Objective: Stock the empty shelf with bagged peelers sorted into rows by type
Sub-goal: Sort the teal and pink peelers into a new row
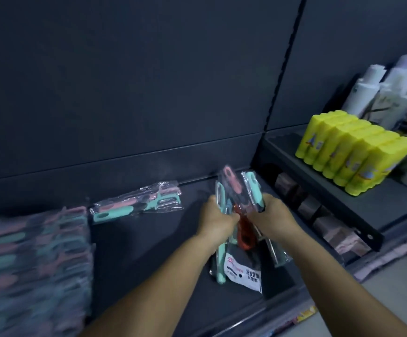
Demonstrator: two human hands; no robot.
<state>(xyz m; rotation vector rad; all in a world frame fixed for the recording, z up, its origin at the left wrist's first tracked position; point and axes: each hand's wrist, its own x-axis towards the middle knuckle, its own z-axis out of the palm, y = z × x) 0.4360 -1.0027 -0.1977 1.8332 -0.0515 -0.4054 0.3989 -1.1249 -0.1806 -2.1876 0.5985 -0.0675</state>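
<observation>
Over the dark shelf [149,239], left hand [215,221] and right hand [274,215] grasping bagged peelers [242,190], loose peeler pack [136,203] behind, blurred stack [32,263] at left, yellow bottles [353,149] right.

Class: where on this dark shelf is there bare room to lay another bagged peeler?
Bare dark shelf lies between the blurred stacked rows of bagged peelers, the lone clear bag of pastel peelers and both hands. Crowded: the left rows.
</observation>
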